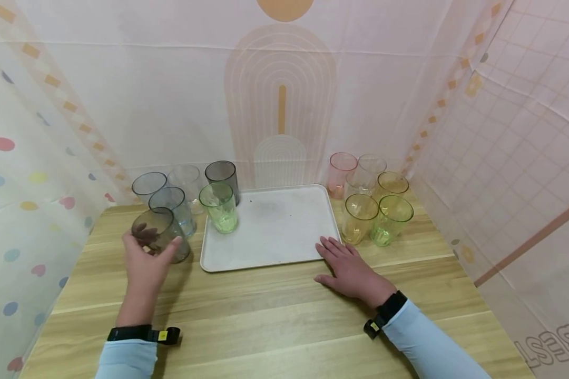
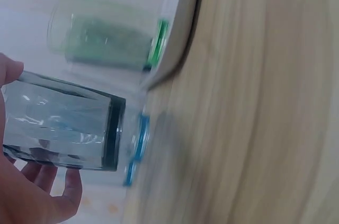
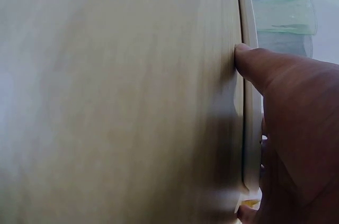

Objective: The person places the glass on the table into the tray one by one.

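Observation:
My left hand (image 1: 146,268) grips a smoky grey glass (image 1: 176,243) at the left of the table, thumb on one side and fingers round the other. In the left wrist view this grey glass (image 2: 63,121) is close up, its thick base toward the wood. Just behind it stand blue glasses (image 1: 182,213). To its right is a white tray (image 1: 270,231), with a green glass (image 1: 224,213) on its left part. My right hand (image 1: 351,271) lies flat with straight fingers by the tray's right front corner, fingertips at the rim.
A dark grey glass (image 1: 229,181) stands at the tray's back left corner, with a clear glass (image 1: 189,184) beside it. Right of the tray is a group with pink (image 1: 342,176), clear, amber (image 1: 355,223) and green-yellow (image 1: 389,223) glasses. A patterned cloth (image 1: 170,95) hangs behind the wooden table (image 1: 265,321).

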Available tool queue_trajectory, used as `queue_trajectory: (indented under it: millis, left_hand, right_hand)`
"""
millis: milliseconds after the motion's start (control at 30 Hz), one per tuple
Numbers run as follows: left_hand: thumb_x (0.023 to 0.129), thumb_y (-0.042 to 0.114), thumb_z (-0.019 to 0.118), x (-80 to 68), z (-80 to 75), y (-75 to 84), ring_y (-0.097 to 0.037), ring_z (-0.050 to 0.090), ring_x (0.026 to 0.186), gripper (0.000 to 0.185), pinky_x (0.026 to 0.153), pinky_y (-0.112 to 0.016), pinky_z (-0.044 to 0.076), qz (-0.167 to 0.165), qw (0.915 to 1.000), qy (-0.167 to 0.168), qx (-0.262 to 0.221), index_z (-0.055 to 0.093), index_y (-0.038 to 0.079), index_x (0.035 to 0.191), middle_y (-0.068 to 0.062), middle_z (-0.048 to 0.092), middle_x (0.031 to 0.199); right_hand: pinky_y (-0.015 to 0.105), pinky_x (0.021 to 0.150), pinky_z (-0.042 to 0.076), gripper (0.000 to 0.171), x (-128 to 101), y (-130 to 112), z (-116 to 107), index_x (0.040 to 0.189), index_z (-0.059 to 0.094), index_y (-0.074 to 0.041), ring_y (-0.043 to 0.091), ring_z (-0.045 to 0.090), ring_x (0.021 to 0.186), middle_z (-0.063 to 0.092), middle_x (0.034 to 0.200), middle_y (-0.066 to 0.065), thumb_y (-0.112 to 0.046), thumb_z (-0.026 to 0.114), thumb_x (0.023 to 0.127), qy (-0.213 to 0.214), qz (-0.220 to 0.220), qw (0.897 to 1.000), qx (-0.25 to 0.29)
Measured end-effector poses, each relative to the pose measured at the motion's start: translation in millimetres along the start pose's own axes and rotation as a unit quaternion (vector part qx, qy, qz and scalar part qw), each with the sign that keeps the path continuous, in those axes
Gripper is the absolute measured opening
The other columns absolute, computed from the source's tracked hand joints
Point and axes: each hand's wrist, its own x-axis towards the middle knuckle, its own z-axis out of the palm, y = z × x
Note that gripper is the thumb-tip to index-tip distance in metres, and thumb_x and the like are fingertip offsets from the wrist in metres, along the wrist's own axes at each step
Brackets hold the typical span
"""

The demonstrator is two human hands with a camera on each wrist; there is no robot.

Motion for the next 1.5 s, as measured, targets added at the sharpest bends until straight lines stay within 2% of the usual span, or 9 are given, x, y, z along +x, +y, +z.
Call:
queue_trajectory:
  millis: [133, 367, 600, 867, 1267, 1400, 1500]
  left_hand:
    - [0.097, 0.024, 0.088, -8.9, 19.6, 4.4, -0.012, 0.044, 0.130, 0.085, 0.100, -0.025, 0.046, 0.004, 0.9992, -0.039, 0.001, 0.032, 0.018, 0.162, 0.001, 0.048, 0.143]
    - [0.097, 0.028, 0.089, -16.9, 45.3, 13.8, -0.019, 0.044, 0.140, 0.093, 0.112, -0.040, 0.046, 0.022, 0.9936, -0.110, -0.010, 0.027, 0.014, 0.165, -0.011, 0.046, 0.152]
    - [0.096, 0.027, 0.090, -19.3, 60.5, 18.1, -0.027, 0.048, 0.143, 0.093, 0.118, -0.051, 0.044, 0.038, 0.9893, -0.141, 0.000, 0.028, 0.010, 0.165, -0.017, 0.051, 0.153]
    - [0.096, 0.022, 0.089, -19.4, 67.1, 16.6, -0.033, 0.046, 0.146, 0.092, 0.122, -0.058, 0.040, 0.032, 0.9854, -0.167, -0.005, 0.028, 0.004, 0.163, -0.022, 0.050, 0.154]
    - [0.095, 0.018, 0.091, -20.7, 71.2, 12.9, -0.035, 0.046, 0.149, 0.094, 0.126, -0.060, 0.036, 0.040, 0.9826, -0.181, -0.002, 0.028, 0.005, 0.163, -0.024, 0.052, 0.156]
    - [0.094, 0.020, 0.091, -18.8, 69.6, 11.1, -0.037, 0.043, 0.152, 0.098, 0.128, -0.064, 0.032, 0.040, 0.9809, -0.190, 0.005, 0.025, 0.005, 0.165, -0.025, 0.048, 0.160]
    - [0.093, 0.026, 0.093, -14.2, 63.6, 8.0, -0.041, 0.036, 0.157, 0.107, 0.129, -0.068, 0.030, 0.045, 0.9764, -0.209, 0.034, 0.019, 0.003, 0.167, -0.028, 0.039, 0.165]
  right_hand:
    - [0.068, 0.132, 0.020, 0.086, 0, 0, 0, 0.175, 0.032, -0.010, 0.036, 0.017, 0.169, 0.023, 0.183, 0.012, -0.055, 0.064, 0.110, 0.000, -0.002, 1.000, -0.002]
    - [0.068, 0.133, 0.019, 0.086, 1, 0, 0, 0.175, 0.031, -0.010, 0.036, 0.016, 0.170, 0.022, 0.184, 0.011, -0.055, 0.064, 0.110, -0.004, 0.002, 1.000, -0.002]
    - [0.069, 0.133, 0.019, 0.086, 0, -1, -1, 0.175, 0.032, -0.009, 0.037, 0.016, 0.169, 0.022, 0.183, 0.012, -0.054, 0.065, 0.110, -0.002, 0.003, 1.000, 0.004]
    - [0.069, 0.133, 0.019, 0.086, 0, 0, 0, 0.175, 0.032, -0.010, 0.036, 0.017, 0.169, 0.022, 0.183, 0.011, -0.055, 0.065, 0.110, 0.000, 0.004, 1.000, 0.002]
    - [0.069, 0.132, 0.020, 0.085, -1, -2, -1, 0.174, 0.033, -0.008, 0.036, 0.018, 0.169, 0.024, 0.183, 0.012, -0.053, 0.066, 0.109, 0.004, 0.003, 1.000, 0.003]
    - [0.068, 0.133, 0.020, 0.086, 0, -1, -1, 0.174, 0.033, -0.009, 0.036, 0.017, 0.169, 0.023, 0.183, 0.012, -0.053, 0.066, 0.109, 0.003, 0.005, 1.000, 0.002]
    - [0.068, 0.133, 0.020, 0.085, 0, -1, 0, 0.174, 0.033, -0.009, 0.036, 0.017, 0.169, 0.023, 0.183, 0.012, -0.053, 0.066, 0.109, 0.003, 0.005, 1.000, 0.001]
